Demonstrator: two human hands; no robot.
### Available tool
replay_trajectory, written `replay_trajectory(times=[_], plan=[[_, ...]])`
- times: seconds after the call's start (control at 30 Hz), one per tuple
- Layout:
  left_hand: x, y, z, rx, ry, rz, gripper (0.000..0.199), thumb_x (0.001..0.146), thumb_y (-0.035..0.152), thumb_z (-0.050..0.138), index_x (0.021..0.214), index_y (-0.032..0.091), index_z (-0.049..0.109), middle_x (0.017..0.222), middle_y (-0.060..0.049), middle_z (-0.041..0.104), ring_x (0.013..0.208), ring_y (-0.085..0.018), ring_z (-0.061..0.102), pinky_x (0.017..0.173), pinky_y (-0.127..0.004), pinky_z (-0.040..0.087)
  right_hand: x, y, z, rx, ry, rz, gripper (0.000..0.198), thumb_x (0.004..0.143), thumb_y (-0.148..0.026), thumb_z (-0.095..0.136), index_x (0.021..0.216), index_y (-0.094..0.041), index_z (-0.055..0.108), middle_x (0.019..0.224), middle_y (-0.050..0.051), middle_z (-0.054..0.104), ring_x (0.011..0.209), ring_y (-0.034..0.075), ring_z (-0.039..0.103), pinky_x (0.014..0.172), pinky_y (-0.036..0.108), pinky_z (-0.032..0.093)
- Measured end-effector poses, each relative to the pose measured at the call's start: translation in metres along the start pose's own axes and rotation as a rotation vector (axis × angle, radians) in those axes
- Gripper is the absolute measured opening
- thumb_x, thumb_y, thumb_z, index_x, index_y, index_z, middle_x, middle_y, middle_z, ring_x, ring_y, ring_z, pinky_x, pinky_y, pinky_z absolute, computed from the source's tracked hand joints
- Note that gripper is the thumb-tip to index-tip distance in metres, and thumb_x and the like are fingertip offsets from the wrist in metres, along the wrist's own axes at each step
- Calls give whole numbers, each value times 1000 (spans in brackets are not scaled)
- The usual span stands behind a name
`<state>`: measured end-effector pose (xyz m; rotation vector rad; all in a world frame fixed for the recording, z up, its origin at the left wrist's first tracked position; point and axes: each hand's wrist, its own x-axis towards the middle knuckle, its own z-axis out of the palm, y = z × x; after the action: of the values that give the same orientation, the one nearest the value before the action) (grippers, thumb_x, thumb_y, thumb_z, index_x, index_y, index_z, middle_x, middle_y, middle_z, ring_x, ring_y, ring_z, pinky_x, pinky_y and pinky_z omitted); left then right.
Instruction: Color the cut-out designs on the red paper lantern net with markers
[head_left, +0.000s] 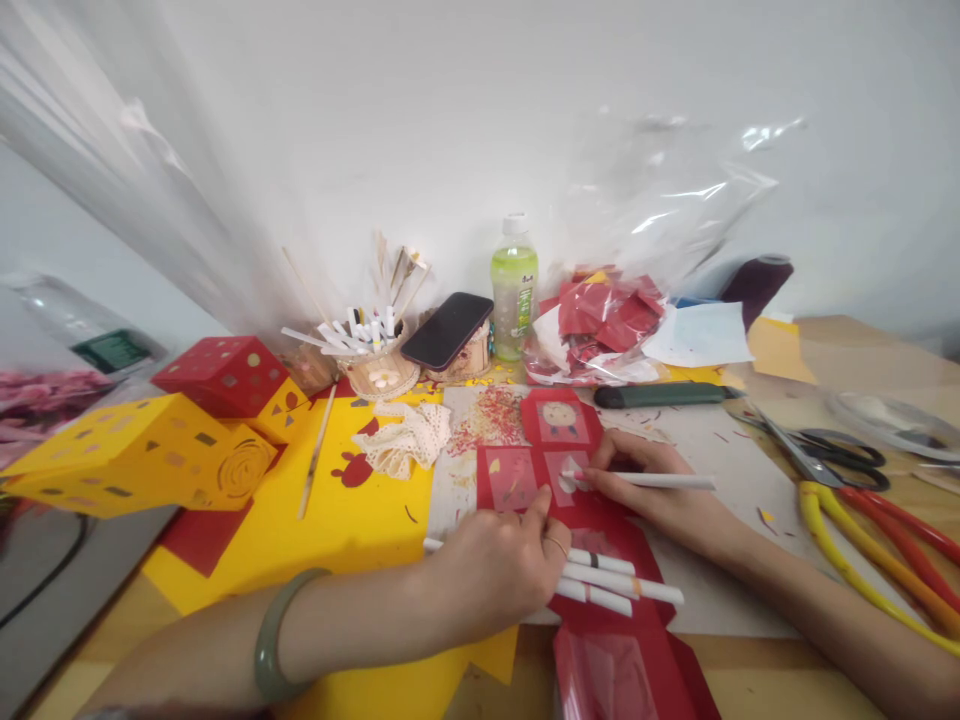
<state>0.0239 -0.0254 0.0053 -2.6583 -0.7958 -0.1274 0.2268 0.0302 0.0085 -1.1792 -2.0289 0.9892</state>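
The pale brown wooden counter (757, 670) lies under both your left grip (502, 565) and your right grip (660, 508). On it, a large bright yellow paper sheet (360, 530) spreads mostly to the left of your left grip, and a flat greyish-white sheet (720, 580) shows at the right, beyond your right grip and below it. The long dark red card strip with square see-through windows (600, 515) is directly beneath your two grips. Behind them stands a clear plastic bag full of red paper scraps (600, 320). Far left of your left grip, there is a yellow paper box with small cut patches (120, 455).

Your left grip is closed around a bundle of slim white pens (619, 580), and their ends come out on its right side. Its forefinger points to the strip. Farther behind it is an upright clear bottle with green label (514, 290). Your right grip pinches a single slim white pen (675, 481), whose tip is at a pale figure in one window; whether it touches, I cannot tell.
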Motion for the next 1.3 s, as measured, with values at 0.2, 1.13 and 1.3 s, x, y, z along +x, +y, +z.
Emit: replay_trajectory(times=[0.2,1.13,1.3], plan=[[0,-1,0,-5,1,-2,25,82,9,31,97,4,50,113,-28,52,61,-22,63,41,-32,50,1,0,1,14,4,-16,21,79,-30,53,64,-18,45,62,-2,49,59,11,43,53,24,33],[0,-1,-2,-4,-1,1,25,78,8,34,96,3,50,111,-29,52,67,-23,64,45,-30,51,0,-3,-1,78,-61,9,20,77,-26,52,61,-18,41,60,-3,46,59,12,40,53,25,33],[0,-1,-2,-5,-8,3,23,79,10,34,96,4,49,112,-29,53,69,-23,64,45,-30,51,1,-3,-1,75,-59,6,19,76,-24,52,61,-18,41,60,-3,44,59,11,40,53,25,32]])
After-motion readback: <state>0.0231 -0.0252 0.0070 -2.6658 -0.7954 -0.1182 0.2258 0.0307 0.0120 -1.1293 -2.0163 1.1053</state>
